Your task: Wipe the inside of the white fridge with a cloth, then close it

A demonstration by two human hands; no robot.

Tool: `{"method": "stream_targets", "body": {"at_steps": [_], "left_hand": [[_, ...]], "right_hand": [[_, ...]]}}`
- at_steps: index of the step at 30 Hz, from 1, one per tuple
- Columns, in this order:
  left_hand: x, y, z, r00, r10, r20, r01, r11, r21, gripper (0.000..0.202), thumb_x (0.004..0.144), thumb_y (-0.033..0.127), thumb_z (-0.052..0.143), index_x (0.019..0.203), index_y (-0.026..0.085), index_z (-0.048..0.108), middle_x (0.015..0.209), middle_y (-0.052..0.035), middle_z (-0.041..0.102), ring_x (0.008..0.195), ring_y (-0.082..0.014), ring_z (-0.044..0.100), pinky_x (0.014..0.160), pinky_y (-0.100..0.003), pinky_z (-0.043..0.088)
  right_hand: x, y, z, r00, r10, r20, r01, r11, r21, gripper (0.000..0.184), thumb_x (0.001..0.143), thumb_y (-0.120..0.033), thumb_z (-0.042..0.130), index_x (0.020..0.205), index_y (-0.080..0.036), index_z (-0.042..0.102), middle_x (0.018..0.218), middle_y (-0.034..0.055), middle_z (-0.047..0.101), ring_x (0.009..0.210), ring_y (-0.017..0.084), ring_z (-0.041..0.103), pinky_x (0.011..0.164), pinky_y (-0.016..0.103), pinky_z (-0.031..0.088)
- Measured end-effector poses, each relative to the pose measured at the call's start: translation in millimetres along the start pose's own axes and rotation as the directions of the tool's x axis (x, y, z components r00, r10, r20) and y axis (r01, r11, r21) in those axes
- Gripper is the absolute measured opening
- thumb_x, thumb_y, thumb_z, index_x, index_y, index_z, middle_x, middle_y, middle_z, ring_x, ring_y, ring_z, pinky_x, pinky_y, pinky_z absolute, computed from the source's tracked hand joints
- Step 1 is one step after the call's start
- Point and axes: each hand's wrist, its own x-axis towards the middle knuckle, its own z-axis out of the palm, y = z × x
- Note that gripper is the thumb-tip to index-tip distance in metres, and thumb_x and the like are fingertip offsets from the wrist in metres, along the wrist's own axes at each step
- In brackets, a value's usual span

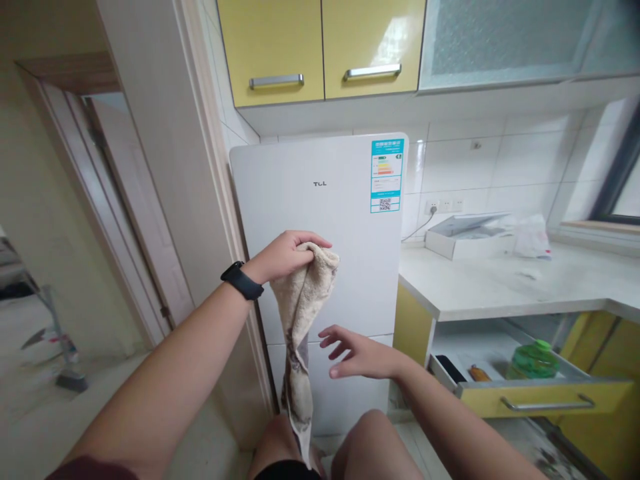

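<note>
A beige, dirt-stained cloth (310, 287) hangs down from my left hand (287, 257), which is closed around its upper end. The cloth's lower part is twisted and darkly smudged, trailing down between my knees. My right hand (355, 353) is to the right of the cloth and apart from it, fingers spread and slightly curled, holding nothing. Directly behind both hands stands a white refrigerator (280, 193) with a TCL logo and a blue-edged energy label (387, 175) at its upper right.
Yellow cabinets (273, 40) hang above the refrigerator. At right, a pulled-out drawer (530, 400) holds a green bottle (534, 360) and small items. An open white box (467, 240) and a plastic bag (533, 237) lie on the counter (480, 287). A broom (70, 379) stands at far left.
</note>
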Motion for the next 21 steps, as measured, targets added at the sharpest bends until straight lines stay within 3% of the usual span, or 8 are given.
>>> {"method": "stream_targets", "body": {"at_steps": [2,4,8,9,11,14,17,21], "left_hand": [[2.9,1.0,0.6,1.0,0.018,0.003,-0.018,0.999,0.03,0.036,0.08,0.013,0.053,0.109,0.022,0.072,0.11,0.0051,0.066,0.106,-0.0083,0.061,0.095,-0.017,0.042],[5.2,2.2,1.5,0.999,0.041,0.01,-0.042,0.996,0.079,0.037,0.079,0.014,0.052,0.11,0.023,0.072,0.11,0.0063,0.066,0.106,-0.0083,0.06,0.096,-0.017,0.042],[7.6,2.6,0.9,0.996,0.085,0.015,-0.086,0.965,0.246,0.04,0.078,0.015,0.05,0.109,0.026,0.072,0.109,0.0099,0.066,0.106,-0.0083,0.059,0.095,-0.018,0.041],[8.0,2.2,-0.1,0.995,0.098,0.014,-0.098,0.952,0.289,0.041,0.077,0.015,0.049,0.109,0.027,0.072,0.109,0.0107,0.066,0.105,-0.0081,0.06,0.095,-0.018,0.041],[8.8,1.0,-2.7,0.992,0.128,0.013,-0.124,0.926,0.357,0.041,0.076,0.015,0.049,0.108,0.028,0.072,0.108,0.0117,0.066,0.104,-0.008,0.06,0.094,-0.019,0.04],[10.7,-0.1,-5.6,0.987,0.162,0.019,-0.156,0.904,0.399,0.04,0.077,0.016,0.049,0.107,0.028,0.072,0.107,0.0111,0.066,0.104,-0.0089,0.059,0.095,-0.021,0.04],[12.7,1.4,-3.9,0.988,0.152,0.005,-0.141,0.905,0.401,0.039,0.078,0.018,0.049,0.108,0.028,0.072,0.109,0.01,0.066,0.104,-0.0105,0.059,0.095,-0.023,0.04],[14.6,5.5,0.4,0.989,0.145,-0.022,-0.122,0.894,0.431,0.039,0.078,0.019,0.049,0.108,0.027,0.073,0.107,0.0077,0.067,0.101,-0.0139,0.06,0.093,-0.026,0.041]], "right_hand": [[15.8,-3.4,19.0,0.984,0.013,-0.178,-0.034,0.993,-0.112,0.082,0.068,-0.057,0.079,0.133,-0.021,0.045,0.13,0.005,0.049,0.104,0.014,0.057,0.086,0.028,0.052],[34.6,-4.8,33.6,0.963,-0.056,-0.264,0.018,0.989,-0.144,0.074,0.067,-0.053,0.079,0.124,-0.016,0.052,0.122,0.005,0.055,0.099,0.014,0.058,0.083,0.027,0.052],[59.6,-6.7,40.8,0.871,-0.122,-0.475,0.008,0.972,-0.235,0.025,0.083,-0.028,0.056,0.104,-0.016,0.064,0.099,-0.0002,0.064,0.083,0.013,0.061,0.076,0.027,0.048],[60.8,-7.8,39.9,0.861,-0.132,-0.492,0.004,0.968,-0.252,0.024,0.085,-0.025,0.051,0.103,-0.017,0.065,0.098,-0.001,0.065,0.082,0.013,0.061,0.076,0.027,0.047],[57.9,-10.6,39.2,0.898,-0.147,-0.415,0.035,0.963,-0.265,0.028,0.087,-0.029,0.052,0.109,-0.019,0.064,0.104,-0.0007,0.064,0.086,0.014,0.06,0.079,0.027,0.046],[51.4,-12.4,45.5,0.946,-0.102,-0.307,0.004,0.952,-0.306,0.057,0.08,-0.057,0.064,0.124,-0.021,0.055,0.116,0.0033,0.059,0.094,0.018,0.056,0.082,0.029,0.044],[55.3,-8.2,56.0,0.876,-0.043,-0.481,-0.171,0.904,-0.391,0.066,0.073,-0.068,0.065,0.117,-0.02,0.055,0.111,0.0052,0.059,0.091,0.02,0.055,0.076,0.031,0.042],[67.5,1.6,57.0,0.789,-0.044,-0.613,-0.248,0.89,-0.384,0.032,0.082,-0.041,0.054,0.105,-0.02,0.063,0.098,0.0035,0.064,0.086,0.019,0.059,0.071,0.028,0.039]]}}
